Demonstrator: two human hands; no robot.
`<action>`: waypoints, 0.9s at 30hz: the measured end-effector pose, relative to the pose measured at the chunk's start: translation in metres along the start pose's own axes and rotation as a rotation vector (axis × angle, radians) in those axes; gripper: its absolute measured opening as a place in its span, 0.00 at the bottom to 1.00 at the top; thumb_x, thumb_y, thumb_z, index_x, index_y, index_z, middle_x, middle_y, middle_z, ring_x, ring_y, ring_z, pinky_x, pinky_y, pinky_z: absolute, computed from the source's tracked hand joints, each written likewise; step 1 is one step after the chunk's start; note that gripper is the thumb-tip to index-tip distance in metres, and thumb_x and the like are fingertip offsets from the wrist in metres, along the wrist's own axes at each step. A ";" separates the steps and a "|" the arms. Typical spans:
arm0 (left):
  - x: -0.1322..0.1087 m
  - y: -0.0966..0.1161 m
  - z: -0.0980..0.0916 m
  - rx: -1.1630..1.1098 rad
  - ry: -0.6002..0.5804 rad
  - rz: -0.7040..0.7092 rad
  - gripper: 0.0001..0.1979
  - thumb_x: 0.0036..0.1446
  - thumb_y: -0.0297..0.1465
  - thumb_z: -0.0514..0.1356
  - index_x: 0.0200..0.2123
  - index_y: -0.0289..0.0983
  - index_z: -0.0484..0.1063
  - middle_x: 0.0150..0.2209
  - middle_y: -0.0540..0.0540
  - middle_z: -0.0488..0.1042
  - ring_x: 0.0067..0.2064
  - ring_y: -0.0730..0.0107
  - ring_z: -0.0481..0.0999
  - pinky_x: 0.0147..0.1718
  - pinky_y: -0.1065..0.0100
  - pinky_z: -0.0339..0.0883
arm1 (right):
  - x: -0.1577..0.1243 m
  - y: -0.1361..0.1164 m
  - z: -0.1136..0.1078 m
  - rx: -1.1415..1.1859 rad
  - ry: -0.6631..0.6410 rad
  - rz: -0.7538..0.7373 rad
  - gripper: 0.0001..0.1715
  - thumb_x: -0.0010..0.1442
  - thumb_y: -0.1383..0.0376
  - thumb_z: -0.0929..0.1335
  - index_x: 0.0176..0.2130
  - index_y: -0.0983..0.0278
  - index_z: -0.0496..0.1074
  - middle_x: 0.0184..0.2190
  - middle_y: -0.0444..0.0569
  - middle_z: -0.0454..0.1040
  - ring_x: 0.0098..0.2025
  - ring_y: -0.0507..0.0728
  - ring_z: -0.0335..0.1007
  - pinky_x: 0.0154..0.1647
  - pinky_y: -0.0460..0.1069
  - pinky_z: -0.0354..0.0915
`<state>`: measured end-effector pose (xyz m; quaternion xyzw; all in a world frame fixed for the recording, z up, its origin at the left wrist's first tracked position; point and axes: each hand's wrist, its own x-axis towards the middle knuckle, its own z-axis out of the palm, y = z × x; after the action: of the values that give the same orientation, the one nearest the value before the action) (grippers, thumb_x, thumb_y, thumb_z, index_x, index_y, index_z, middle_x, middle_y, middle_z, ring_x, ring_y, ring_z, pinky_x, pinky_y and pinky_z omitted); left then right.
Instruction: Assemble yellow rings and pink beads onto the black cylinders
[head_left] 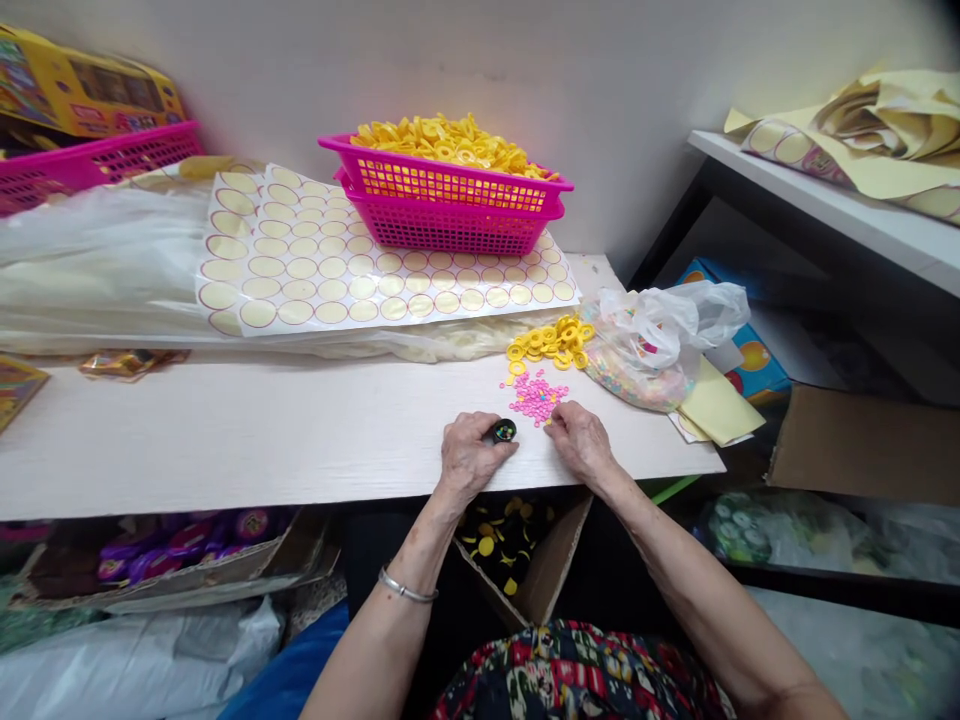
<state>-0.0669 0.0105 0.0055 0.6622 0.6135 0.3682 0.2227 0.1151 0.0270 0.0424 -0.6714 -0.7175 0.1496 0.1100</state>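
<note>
My left hand (471, 455) is wrapped round a small black round container (505, 431) near the table's front edge, its open top facing up. Small bright bits show inside it. Just right of it, my right hand (579, 440) has its fingertips pinched together at the edge of a pile of tiny pink beads (537, 398). What sits between those fingertips is too small to make out. Behind the beads lies a heap of yellow rings (551, 342). A clear plastic bag (649, 345) of pale multicoloured beads rests to the right.
Stacked pink baskets (450, 205) of yellow rings stand at the back on sticker sheets (322, 260). Below the table edge, a cardboard box (551, 570) holds black and yellow pieces. A white shelf (832, 205) with paper juts in at right. Purple items (187, 540) fill a box lower left.
</note>
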 end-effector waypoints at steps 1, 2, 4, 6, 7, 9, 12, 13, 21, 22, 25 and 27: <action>0.000 0.000 0.000 0.004 -0.005 0.003 0.15 0.37 0.34 0.68 0.33 0.41 0.75 0.32 0.50 0.75 0.37 0.65 0.70 0.38 0.65 0.62 | 0.000 0.000 0.001 -0.014 0.004 -0.007 0.05 0.56 0.66 0.63 0.32 0.64 0.68 0.35 0.49 0.71 0.37 0.54 0.66 0.33 0.46 0.54; 0.000 0.000 0.000 0.007 -0.006 0.005 0.15 0.37 0.34 0.68 0.33 0.41 0.75 0.32 0.50 0.75 0.38 0.65 0.70 0.38 0.65 0.62 | -0.001 -0.001 0.002 -0.028 0.005 -0.017 0.06 0.57 0.66 0.62 0.32 0.64 0.68 0.35 0.49 0.71 0.38 0.54 0.66 0.33 0.46 0.54; 0.000 0.000 0.000 0.008 -0.002 0.009 0.16 0.37 0.35 0.68 0.33 0.40 0.75 0.32 0.50 0.75 0.37 0.65 0.70 0.37 0.65 0.62 | 0.000 -0.002 0.004 -0.055 0.004 -0.037 0.08 0.59 0.67 0.61 0.33 0.64 0.68 0.36 0.49 0.71 0.39 0.54 0.66 0.33 0.46 0.54; 0.000 -0.001 0.001 0.004 0.009 0.013 0.16 0.37 0.35 0.69 0.33 0.40 0.75 0.32 0.50 0.75 0.37 0.65 0.70 0.37 0.65 0.62 | 0.001 -0.002 0.005 -0.090 -0.001 -0.057 0.09 0.59 0.67 0.60 0.35 0.64 0.68 0.37 0.49 0.71 0.39 0.54 0.66 0.32 0.46 0.54; 0.000 -0.002 0.002 0.002 0.013 0.013 0.16 0.37 0.35 0.69 0.34 0.40 0.75 0.32 0.50 0.75 0.37 0.65 0.70 0.37 0.65 0.62 | 0.002 -0.002 0.005 -0.111 -0.006 -0.068 0.09 0.59 0.67 0.60 0.35 0.63 0.68 0.38 0.49 0.71 0.39 0.54 0.66 0.32 0.46 0.54; 0.000 -0.003 0.002 -0.001 0.013 0.009 0.18 0.36 0.35 0.69 0.35 0.40 0.75 0.34 0.50 0.75 0.37 0.65 0.71 0.38 0.65 0.62 | 0.004 -0.001 0.005 -0.154 -0.021 -0.096 0.09 0.59 0.68 0.59 0.36 0.63 0.68 0.38 0.49 0.70 0.38 0.55 0.66 0.31 0.46 0.54; 0.001 -0.002 0.002 -0.001 0.007 0.008 0.23 0.36 0.38 0.69 0.39 0.41 0.74 0.35 0.49 0.76 0.38 0.64 0.70 0.39 0.64 0.62 | 0.005 -0.001 0.004 -0.180 -0.040 -0.123 0.09 0.58 0.70 0.59 0.35 0.64 0.68 0.36 0.50 0.70 0.37 0.55 0.66 0.30 0.47 0.54; 0.001 -0.001 0.001 0.001 -0.003 0.019 0.23 0.36 0.40 0.69 0.39 0.41 0.74 0.35 0.49 0.76 0.38 0.64 0.70 0.39 0.64 0.62 | 0.005 -0.002 0.003 -0.164 -0.033 -0.127 0.09 0.58 0.70 0.59 0.34 0.64 0.68 0.35 0.50 0.70 0.36 0.55 0.66 0.30 0.47 0.54; 0.001 0.008 -0.005 0.068 -0.062 0.062 0.12 0.45 0.40 0.64 0.34 0.42 0.75 0.32 0.51 0.76 0.38 0.65 0.68 0.39 0.65 0.59 | -0.002 -0.030 0.001 0.222 0.073 -0.452 0.08 0.58 0.70 0.60 0.31 0.64 0.67 0.30 0.46 0.67 0.33 0.52 0.63 0.35 0.45 0.57; 0.001 0.008 -0.005 0.072 -0.069 0.064 0.12 0.45 0.38 0.63 0.35 0.42 0.74 0.33 0.51 0.76 0.39 0.65 0.68 0.39 0.65 0.58 | -0.002 -0.033 0.002 0.214 0.063 -0.471 0.09 0.59 0.70 0.60 0.31 0.64 0.67 0.29 0.46 0.66 0.33 0.52 0.62 0.35 0.45 0.57; 0.000 0.009 -0.006 0.076 -0.087 0.061 0.11 0.45 0.34 0.62 0.36 0.43 0.74 0.34 0.51 0.75 0.40 0.64 0.68 0.39 0.65 0.58 | -0.001 -0.037 0.005 0.155 0.044 -0.496 0.11 0.59 0.69 0.59 0.30 0.64 0.68 0.29 0.47 0.66 0.34 0.52 0.62 0.36 0.45 0.57; 0.000 0.010 -0.007 0.076 -0.096 0.050 0.11 0.45 0.33 0.62 0.36 0.43 0.74 0.33 0.51 0.75 0.40 0.63 0.68 0.39 0.65 0.58 | 0.000 -0.038 0.005 0.105 0.034 -0.509 0.12 0.60 0.70 0.59 0.30 0.64 0.69 0.29 0.47 0.66 0.34 0.53 0.61 0.35 0.45 0.56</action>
<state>-0.0654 0.0078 0.0170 0.7022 0.5988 0.3178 0.2175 0.0783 0.0242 0.0512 -0.4650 -0.8526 0.1428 0.1909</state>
